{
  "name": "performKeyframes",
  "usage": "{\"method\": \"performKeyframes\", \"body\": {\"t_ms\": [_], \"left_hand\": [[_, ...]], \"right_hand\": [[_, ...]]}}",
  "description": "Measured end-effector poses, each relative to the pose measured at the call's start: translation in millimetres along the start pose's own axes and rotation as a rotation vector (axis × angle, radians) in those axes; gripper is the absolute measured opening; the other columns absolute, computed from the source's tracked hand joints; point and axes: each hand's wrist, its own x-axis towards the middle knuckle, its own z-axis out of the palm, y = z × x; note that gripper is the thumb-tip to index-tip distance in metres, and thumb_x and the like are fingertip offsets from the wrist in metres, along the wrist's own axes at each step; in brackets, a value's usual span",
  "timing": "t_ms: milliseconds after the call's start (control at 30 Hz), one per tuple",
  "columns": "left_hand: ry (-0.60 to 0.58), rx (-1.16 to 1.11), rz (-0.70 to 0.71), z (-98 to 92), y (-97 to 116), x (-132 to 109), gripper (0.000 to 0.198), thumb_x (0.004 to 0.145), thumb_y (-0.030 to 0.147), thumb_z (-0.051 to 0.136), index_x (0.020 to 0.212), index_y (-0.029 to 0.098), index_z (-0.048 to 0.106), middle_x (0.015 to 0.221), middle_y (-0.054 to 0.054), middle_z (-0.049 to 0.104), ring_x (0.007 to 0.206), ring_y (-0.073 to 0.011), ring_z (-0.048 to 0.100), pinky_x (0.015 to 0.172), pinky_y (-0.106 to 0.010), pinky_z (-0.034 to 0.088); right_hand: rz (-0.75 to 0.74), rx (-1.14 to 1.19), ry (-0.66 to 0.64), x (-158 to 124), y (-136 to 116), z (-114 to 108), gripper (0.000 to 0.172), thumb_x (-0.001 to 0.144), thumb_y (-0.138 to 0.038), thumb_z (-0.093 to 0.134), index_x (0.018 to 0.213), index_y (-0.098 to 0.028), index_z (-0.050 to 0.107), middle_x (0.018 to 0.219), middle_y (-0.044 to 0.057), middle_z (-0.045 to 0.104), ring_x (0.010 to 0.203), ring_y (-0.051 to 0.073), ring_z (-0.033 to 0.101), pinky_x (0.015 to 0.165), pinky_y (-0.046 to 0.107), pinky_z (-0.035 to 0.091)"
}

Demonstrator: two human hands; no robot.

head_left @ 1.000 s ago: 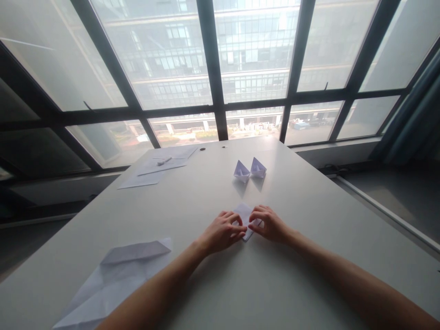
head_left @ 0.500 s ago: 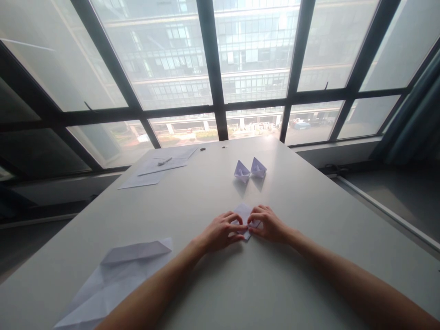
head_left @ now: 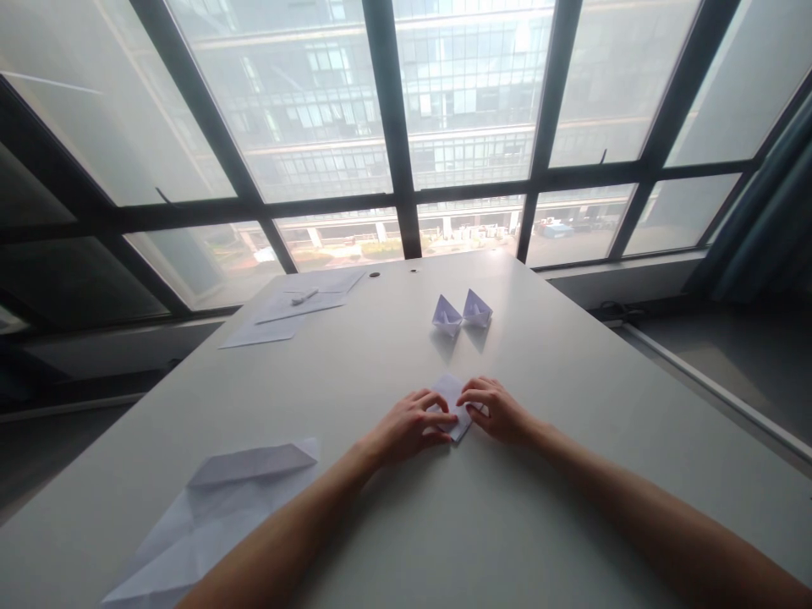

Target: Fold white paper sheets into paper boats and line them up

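Note:
A small piece of folded white paper lies on the table in front of me, a corner pointing towards me. My left hand holds its left side, index finger pressed on top and thumb at the near edge. On the right side, the bent fingers of my right hand grip the paper, partly covering it. Two white paper boats stand side by side farther back, both upright.
A large creased sheet of paper lies at the front left, partly under my left forearm. At the back left, a white pen-like object rests on flat sheets. Windows rise beyond the white table.
My right fingertips have shifted slightly up and right on the folded paper, uncovering more of its near right side. My left hand has stayed almost still.

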Motion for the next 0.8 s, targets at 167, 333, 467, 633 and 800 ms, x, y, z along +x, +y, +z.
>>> {"method": "performKeyframes", "body": {"t_ms": [167, 333, 467, 633, 800], "left_hand": [[-0.009, -0.002, -0.002, 2.3, -2.9, -0.3, 0.030, 0.092, 0.043, 0.064, 0.121, 0.035, 0.068, 0.112, -0.004, 0.062, 0.103, -0.0214, 0.056, 0.094, -0.033, 0.045], [0.001, -0.014, 0.000, 2.8, -2.8, -0.7, 0.031, 0.092, 0.042, 0.064, 0.121, 0.034, 0.068, 0.112, -0.005, 0.062, 0.105, -0.0219, 0.055, 0.096, -0.034, 0.045], [0.000, -0.018, -0.012, 2.0, -1.7, -0.2, 0.029, 0.092, 0.041, 0.065, 0.119, 0.032, 0.069, 0.112, -0.005, 0.062, 0.105, -0.0220, 0.056, 0.096, -0.034, 0.045], [0.001, -0.034, 0.001, 0.1, 0.0, 1.1, 0.028, 0.092, 0.041, 0.064, 0.118, 0.030, 0.069, 0.112, -0.005, 0.064, 0.105, -0.0226, 0.056, 0.095, -0.035, 0.046], [0.009, -0.056, 0.000, -0.9, 0.1, 2.1, 0.037, 0.091, 0.039, 0.066, 0.127, 0.028, 0.063, 0.114, -0.006, 0.065, 0.107, -0.0236, 0.056, 0.096, -0.036, 0.045]], "right_hand": [[-0.008, -0.009, -0.033, 1.2, 0.1, 0.7, 0.004, 0.082, -0.024, 0.074, 0.086, -0.025, 0.072, 0.095, 0.004, 0.068, 0.095, 0.022, 0.059, 0.091, 0.039, 0.042], [0.025, 0.012, -0.026, 1.9, 0.5, 0.4, 0.009, 0.085, -0.018, 0.070, 0.090, -0.025, 0.072, 0.095, 0.004, 0.069, 0.094, 0.022, 0.059, 0.090, 0.038, 0.042], [0.030, 0.002, -0.021, 1.2, 1.7, 1.9, 0.012, 0.085, -0.014, 0.068, 0.090, -0.024, 0.072, 0.094, 0.004, 0.069, 0.092, 0.021, 0.059, 0.088, 0.038, 0.043], [0.008, -0.033, 0.009, 0.4, 2.2, 2.2, 0.019, 0.086, -0.015, 0.066, 0.101, -0.025, 0.071, 0.108, 0.006, 0.069, 0.102, 0.023, 0.058, 0.092, 0.040, 0.043], [-0.032, -0.078, -0.017, 0.6, 3.4, 2.1, 0.015, 0.090, -0.018, 0.063, 0.097, -0.028, 0.073, 0.109, 0.004, 0.070, 0.103, 0.022, 0.058, 0.094, 0.040, 0.042]]}}
